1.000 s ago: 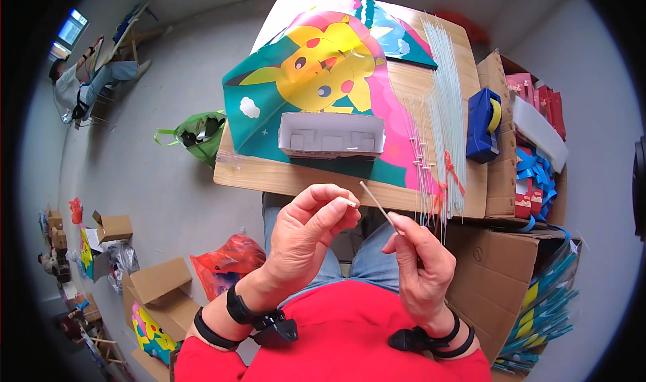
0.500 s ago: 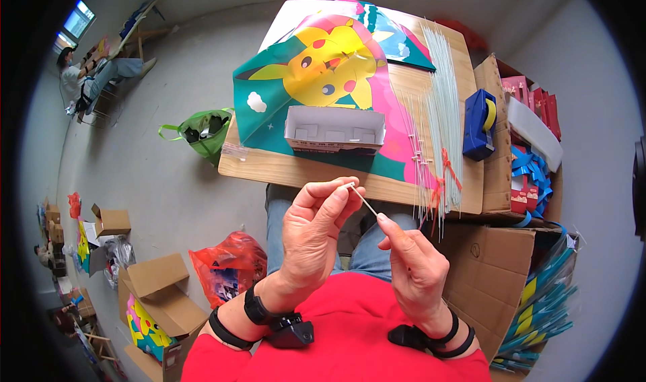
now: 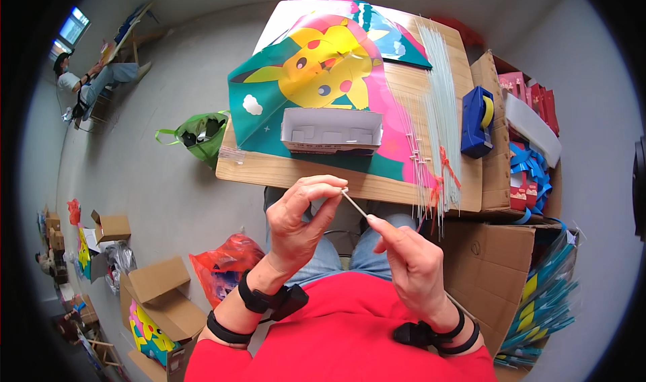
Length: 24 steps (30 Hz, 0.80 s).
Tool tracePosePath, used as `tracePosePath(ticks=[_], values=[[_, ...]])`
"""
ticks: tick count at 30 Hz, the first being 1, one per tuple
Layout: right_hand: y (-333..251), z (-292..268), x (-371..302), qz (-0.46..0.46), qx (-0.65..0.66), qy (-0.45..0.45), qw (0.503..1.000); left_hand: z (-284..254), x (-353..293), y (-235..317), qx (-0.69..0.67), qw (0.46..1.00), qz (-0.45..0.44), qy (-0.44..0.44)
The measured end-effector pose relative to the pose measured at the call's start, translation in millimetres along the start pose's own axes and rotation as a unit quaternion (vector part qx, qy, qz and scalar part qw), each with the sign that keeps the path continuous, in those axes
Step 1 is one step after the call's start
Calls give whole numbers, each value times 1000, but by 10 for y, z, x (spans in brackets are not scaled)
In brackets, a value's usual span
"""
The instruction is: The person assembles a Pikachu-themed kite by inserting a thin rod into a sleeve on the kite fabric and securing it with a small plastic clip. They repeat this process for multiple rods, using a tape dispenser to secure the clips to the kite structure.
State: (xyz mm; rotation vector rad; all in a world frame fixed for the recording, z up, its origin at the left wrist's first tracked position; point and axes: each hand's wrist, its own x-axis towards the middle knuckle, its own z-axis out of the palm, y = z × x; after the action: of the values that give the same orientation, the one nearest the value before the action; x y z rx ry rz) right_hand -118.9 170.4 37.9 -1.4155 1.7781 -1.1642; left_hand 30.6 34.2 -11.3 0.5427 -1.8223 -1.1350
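My left hand [image 3: 299, 220] is closed in a pinch at the upper end of a thin white rod [image 3: 356, 205], where a small white end piece [image 3: 344, 190] shows at the fingertips. The rod's lower part is gripped between thumb and fingers of my right hand [image 3: 414, 261]. It slants down to the right between both hands, just off the table's near edge. Beyond them, an open white box [image 3: 332, 133] stands on a printed sheet [image 3: 259, 123] with a yellow cartoon figure. Many thin white rods [image 3: 441, 99] lie to its right, with red ties around some.
A blue tape dispenser [image 3: 477, 122] stands at the right of the wooden table [image 3: 269, 170]. Cardboard boxes [image 3: 491, 267] flank my right side. On the floor to the left are a green bag [image 3: 202, 136], a red plastic bag [image 3: 225, 264] and an open carton [image 3: 158, 281]. Another person [image 3: 87, 89] sits far left.
My left hand has shifted a little left and its fingers have straightened, showing more of the end piece. The right hand keeps its grip and moves slightly left. The whole view shifts slightly.
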Motion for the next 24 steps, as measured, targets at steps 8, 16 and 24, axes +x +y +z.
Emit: tracePosePath(ticks=[8,16,24], values=[[62,-41,4,25,31,13,999,189,-71,48,-272,933,-198,125],[45,17,-6,-29,5,49,998,270,-76,174,-316,912,-222,137],[31,13,-25,-47,-26,48,997,270,-91,196,-320,913,-214,138]])
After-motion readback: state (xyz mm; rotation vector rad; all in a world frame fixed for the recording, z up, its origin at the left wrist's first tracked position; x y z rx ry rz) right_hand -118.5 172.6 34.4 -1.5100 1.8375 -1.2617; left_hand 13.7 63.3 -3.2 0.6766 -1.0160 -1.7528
